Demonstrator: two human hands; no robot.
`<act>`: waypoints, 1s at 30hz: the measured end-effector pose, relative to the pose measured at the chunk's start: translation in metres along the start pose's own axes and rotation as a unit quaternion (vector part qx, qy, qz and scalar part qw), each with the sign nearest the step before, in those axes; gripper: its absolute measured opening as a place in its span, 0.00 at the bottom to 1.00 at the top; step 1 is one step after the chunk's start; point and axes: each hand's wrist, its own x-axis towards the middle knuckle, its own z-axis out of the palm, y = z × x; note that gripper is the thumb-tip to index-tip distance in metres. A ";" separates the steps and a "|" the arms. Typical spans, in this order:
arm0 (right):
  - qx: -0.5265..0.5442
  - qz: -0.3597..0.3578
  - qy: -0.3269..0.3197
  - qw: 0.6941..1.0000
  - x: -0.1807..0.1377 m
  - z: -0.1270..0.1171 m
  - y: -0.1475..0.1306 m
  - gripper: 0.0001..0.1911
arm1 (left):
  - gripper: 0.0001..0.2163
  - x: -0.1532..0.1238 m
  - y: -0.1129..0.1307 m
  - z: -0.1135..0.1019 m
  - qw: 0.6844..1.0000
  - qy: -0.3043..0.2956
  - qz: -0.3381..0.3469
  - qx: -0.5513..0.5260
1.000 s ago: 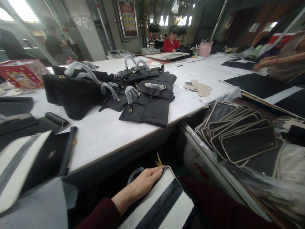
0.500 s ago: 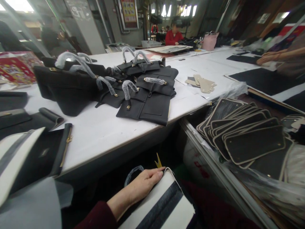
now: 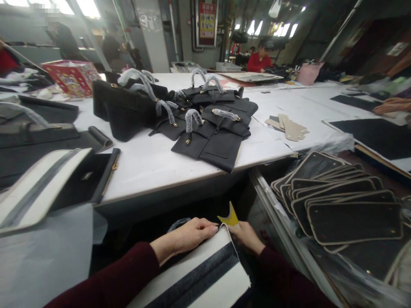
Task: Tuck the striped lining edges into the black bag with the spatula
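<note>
My left hand [image 3: 191, 235] is closed on the top edge of a black bag piece [image 3: 229, 280], whose side facing me is white with a broad black stripe. Its fingers press near the corner, and the piece rests tilted at the bottom of the view. Just beyond that corner, my right hand [image 3: 248, 236] grips a yellow tool [image 3: 231, 216] with a V-notched, two-pointed end. The tool's lower part is hidden by the hand and the bag piece. A plastic-wrapped handle [image 3: 180, 223] shows behind my left hand.
Black handbags [image 3: 128, 111] and flat bag pieces [image 3: 208, 143] lie on the white table [image 3: 141, 171]. At left is another striped piece [image 3: 61, 179]. Stacked dark panels [image 3: 353, 218] fill the right side, beside a metal rail [image 3: 279, 218]. Co-workers' hands [image 3: 393, 106] show far right.
The view has swung left, so the table things appear further right. My right hand has come into sight holding the yellow tool, which stands higher and more visible. My left hand keeps its grip.
</note>
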 end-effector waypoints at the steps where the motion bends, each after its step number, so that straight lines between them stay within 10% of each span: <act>1: -0.010 0.008 -0.013 1.000 -0.005 -0.014 0.004 0.28 | 0.22 0.000 -0.001 0.000 1.000 0.002 -0.005 -0.011; 8: -0.185 0.001 -0.351 0.918 -0.023 -0.072 -0.018 0.36 | 0.21 0.004 -0.006 -0.003 1.000 0.010 -0.004 -0.028; 16: -0.424 -0.246 -0.047 0.871 0.020 -0.047 -0.091 0.33 | 0.37 0.005 -0.005 -0.002 0.995 0.079 -0.022 -0.049; 22: -0.607 -0.439 -0.023 0.662 0.030 -0.026 -0.122 0.32 | 0.25 -0.001 -0.001 -0.001 0.995 0.075 0.054 -0.027; 30: -0.621 -0.449 -0.028 0.642 0.030 -0.024 -0.122 0.32 | 0.15 -0.005 0.002 -0.002 0.995 0.074 0.047 0.041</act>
